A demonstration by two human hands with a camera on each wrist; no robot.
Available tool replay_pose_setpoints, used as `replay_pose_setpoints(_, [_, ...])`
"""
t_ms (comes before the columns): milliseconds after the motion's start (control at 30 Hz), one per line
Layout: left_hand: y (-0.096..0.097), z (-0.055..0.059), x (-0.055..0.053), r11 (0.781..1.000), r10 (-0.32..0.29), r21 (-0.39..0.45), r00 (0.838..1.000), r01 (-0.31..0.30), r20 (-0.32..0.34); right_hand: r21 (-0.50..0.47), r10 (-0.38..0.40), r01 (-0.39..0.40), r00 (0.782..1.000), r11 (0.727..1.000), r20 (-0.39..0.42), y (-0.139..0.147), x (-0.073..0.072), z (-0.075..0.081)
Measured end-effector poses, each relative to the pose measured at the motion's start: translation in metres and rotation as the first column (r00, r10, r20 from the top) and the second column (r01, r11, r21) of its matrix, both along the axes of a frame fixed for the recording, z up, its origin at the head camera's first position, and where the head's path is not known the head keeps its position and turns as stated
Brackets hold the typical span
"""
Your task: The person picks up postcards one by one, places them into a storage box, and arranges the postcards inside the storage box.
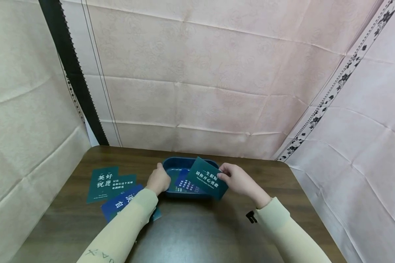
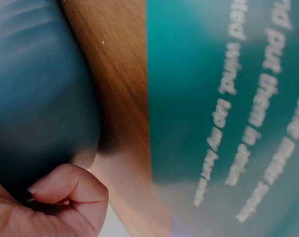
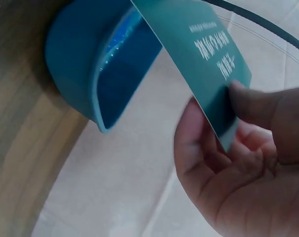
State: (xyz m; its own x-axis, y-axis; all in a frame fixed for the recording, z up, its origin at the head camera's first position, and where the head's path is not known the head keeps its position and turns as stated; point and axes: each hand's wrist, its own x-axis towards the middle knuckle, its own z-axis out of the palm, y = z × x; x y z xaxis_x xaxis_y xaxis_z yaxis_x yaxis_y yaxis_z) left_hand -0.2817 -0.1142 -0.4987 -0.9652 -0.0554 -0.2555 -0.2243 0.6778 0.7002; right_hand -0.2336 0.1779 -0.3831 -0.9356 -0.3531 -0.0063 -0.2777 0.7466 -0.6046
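Right hand (image 1: 236,179) pinches green card (image 1: 204,178), long axis slanting down-right.

The person's left forearm (image 1: 123,224) and right forearm (image 1: 291,232), both in pale yellow-green sleeves, extend forward and angle toward each other. The left hand (image 1: 158,180), its back turned up, grips with bent digits; the right hand (image 1: 237,179), wrist bare beyond the cuff, pinches between thumb (image 3: 258,104) and curled fingers (image 3: 190,140).
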Motion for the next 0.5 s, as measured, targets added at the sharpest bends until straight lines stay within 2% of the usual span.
replay_pose_setpoints(200, [0.000, 0.000, -0.001, 0.999, -0.006, -0.031, 1.000, 0.006, -0.016, -0.048, -0.097, 0.093, 0.992, 0.994, -0.084, -0.008, -0.012, -0.012])
replay_pose_setpoints(300, [0.000, 0.000, -0.001, 1.000, -0.005, -0.022, 1.000, 0.005, -0.010, -0.052, -0.137, 0.133, 0.986, 0.990, -0.098, -0.014, -0.019, -0.017])
replay_pose_setpoints(400, [0.000, 0.000, -0.001, 1.000, -0.002, -0.013, 1.000, 0.002, -0.004, -0.025, -0.148, 0.146, 0.983, 0.989, -0.112, -0.021, -0.027, -0.023])
replay_pose_setpoints(500, [0.000, 0.000, 0.000, 1.000, -0.002, -0.017, 1.000, 0.002, -0.007, 0.010, -0.123, 0.125, 0.985, 0.992, -0.117, -0.029, -0.036, -0.027])
